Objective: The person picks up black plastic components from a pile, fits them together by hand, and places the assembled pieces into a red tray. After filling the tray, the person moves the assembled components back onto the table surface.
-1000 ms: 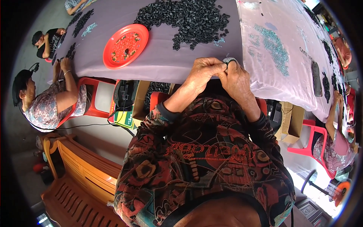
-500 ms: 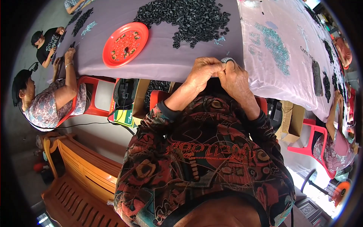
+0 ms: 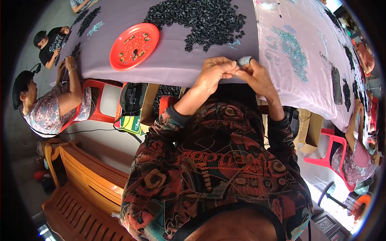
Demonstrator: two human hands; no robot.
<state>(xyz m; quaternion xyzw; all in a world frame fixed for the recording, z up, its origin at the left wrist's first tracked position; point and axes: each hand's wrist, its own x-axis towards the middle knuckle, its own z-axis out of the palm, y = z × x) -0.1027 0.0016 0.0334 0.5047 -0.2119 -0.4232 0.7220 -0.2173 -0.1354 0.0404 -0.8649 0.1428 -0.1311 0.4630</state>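
My left hand (image 3: 215, 73) and my right hand (image 3: 259, 78) meet at the near edge of the cloth-covered table. Left thumb and fingertips are pinched together, touching the right thumb. The right fingers curl inward, with a grey wrap (image 3: 244, 61) around a fingertip. Whatever sits between the fingers is too small or hidden to name. Beyond my hands lies a big heap of small black plastic parts (image 3: 201, 22). A few little shiny pins (image 3: 235, 43) rest at its near right edge. The red oval plate (image 3: 116, 54) left of the heap holds small bits.
More shiny pins (image 3: 293, 52) spread over the pale cloth at right. Beneath the table stand cardboard boxes (image 3: 311, 130). A wooden bench (image 3: 86, 193) is behind me on the left. One person (image 3: 52, 98) works at the left, on a red chair (image 3: 102, 116); others sit farther along.
My hands have drawn slightly apart, the right one shifting right and turning so its thumb and grey wrap show more. Both keep touching at the fingertips.
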